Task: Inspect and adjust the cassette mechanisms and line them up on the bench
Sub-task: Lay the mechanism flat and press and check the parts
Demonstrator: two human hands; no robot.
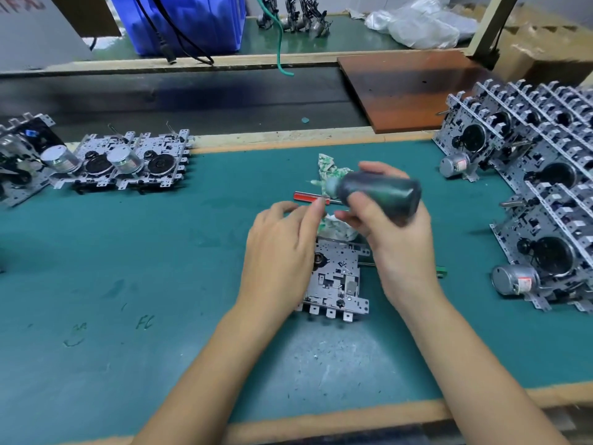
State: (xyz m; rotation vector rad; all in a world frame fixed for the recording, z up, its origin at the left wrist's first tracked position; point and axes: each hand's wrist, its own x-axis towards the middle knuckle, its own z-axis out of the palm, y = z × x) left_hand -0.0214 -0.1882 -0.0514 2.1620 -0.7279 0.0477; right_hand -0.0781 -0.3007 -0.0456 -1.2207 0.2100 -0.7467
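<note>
At the far left of the green-topped table (128, 284), a row of cassette mechanisms (128, 162) lies flat along the back edge, silver motors upward, the units touching side by side. Faint marks scratched into the mat read roughly "FC" (145, 322); no brand or label elsewhere can be read.

The left hand (282, 248) hovers over the left side of a single cassette mechanism (337, 281) lying flat at the table's centre, its fingers loosely curled and holding nothing that can be seen. Just behind it lie a red-handled screwdriver (309, 197) and a crumpled green-stained rag (330, 175).

The right hand (398, 239) is wrapped round a dark green bottle (382, 194), tilted with its nozzle pointing left.

At the right, stacked mechanisms (529, 175) stand in leaning rows. Behind the table run a dark conveyor belt (192, 97), a brown board (407, 88) and a blue crate (186, 24).
</note>
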